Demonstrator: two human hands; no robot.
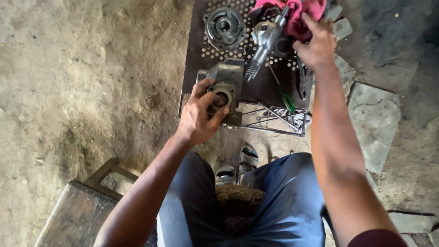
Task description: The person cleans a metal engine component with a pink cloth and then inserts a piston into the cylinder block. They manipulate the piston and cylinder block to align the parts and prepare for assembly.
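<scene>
Metal: 1 housing (pixel 226 87), 1 round cover (pixel 224 27), 1 shaft (pixel 264 43).

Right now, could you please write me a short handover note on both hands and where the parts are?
Left hand: gripping the grey metal housing at the front edge of the perforated metal stand, fingers over its round bore.
Right hand: on the pink rag at the stand's far side.
Splined shaft part lies between them, one end under the rag; round flanged cover sits behind the housing; green-handled screwdriver and pliers lie on the right.
Done: parts are separated. Left: nothing is joined yet.
</scene>
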